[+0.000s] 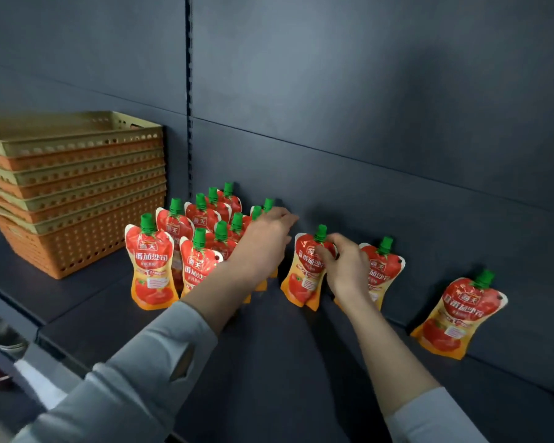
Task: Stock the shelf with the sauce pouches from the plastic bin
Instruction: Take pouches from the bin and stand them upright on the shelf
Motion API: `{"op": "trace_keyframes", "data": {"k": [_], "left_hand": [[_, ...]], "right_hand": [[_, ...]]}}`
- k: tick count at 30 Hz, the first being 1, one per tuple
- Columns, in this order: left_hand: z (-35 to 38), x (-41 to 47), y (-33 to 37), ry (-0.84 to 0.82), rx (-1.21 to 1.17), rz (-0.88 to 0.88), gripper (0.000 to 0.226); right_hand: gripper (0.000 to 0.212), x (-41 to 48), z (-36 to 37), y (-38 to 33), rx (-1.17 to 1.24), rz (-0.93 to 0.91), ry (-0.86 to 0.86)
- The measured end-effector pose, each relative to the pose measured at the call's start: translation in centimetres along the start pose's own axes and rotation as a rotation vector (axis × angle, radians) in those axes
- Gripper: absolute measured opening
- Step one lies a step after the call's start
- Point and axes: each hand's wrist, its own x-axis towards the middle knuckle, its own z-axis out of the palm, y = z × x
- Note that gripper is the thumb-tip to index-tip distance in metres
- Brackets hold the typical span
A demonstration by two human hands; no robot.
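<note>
My left hand (266,238) is extended forward and up, palm down, fingers loosely spread and slightly curled, closed on nothing. My left forearm is bare from the wrist to a grey sleeve (160,356) pushed up toward the elbow. My right hand (341,262) reaches forward, fingers bent in a pinch with thumb opposed. My right forearm is bare to a pale cuff (429,417).

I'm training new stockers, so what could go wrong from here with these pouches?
The left hand reaches over the packed cluster of pouches; its forearm could topple them like dominoes. The right hand holds a pouch near its cap; released tilted, it may fall. The far-right pouch leans on the back wall and could slide down.
</note>
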Motion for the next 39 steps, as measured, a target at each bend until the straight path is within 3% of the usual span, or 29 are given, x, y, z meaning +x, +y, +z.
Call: {"op": "trace_keyframes", "data": {"k": [12, 19, 25, 30, 33, 39], "left_hand": [[6.0, -0.6, 0.5, -0.171, -0.097, -0.265, 0.067], [6.1, -0.4, 0.8, -0.148, -0.109, -0.256, 0.067], [4.6, -2.0, 0.8, -0.128, -0.105, -0.206, 0.062], [1.5, -7.8, 0.1, -0.014, -0.145, -0.107, 0.048], [-0.6, -13.3, -1.1, 0.069, -0.158, -0.084, 0.042], [-5.7, -28.8, -5.2, 0.163, -0.147, -0.312, 0.032]], "right_hand": [[0.023, 3.3, 1.3, 0.0, -0.130, -0.060, -0.027], [0.023, 3.1, 0.8, -0.2, -0.159, -0.062, -0.038], [0.039, 2.0, -0.3, -1.1, -0.253, -0.112, -0.032], [0.047, -4.0, -0.8, -2.4, -0.349, -0.300, 0.126], [0.043, -9.6, 0.2, -3.0, -0.311, -0.335, 0.101], [0.037, -23.3, 5.5, -6.6, -0.155, -0.425, -0.025]]}}
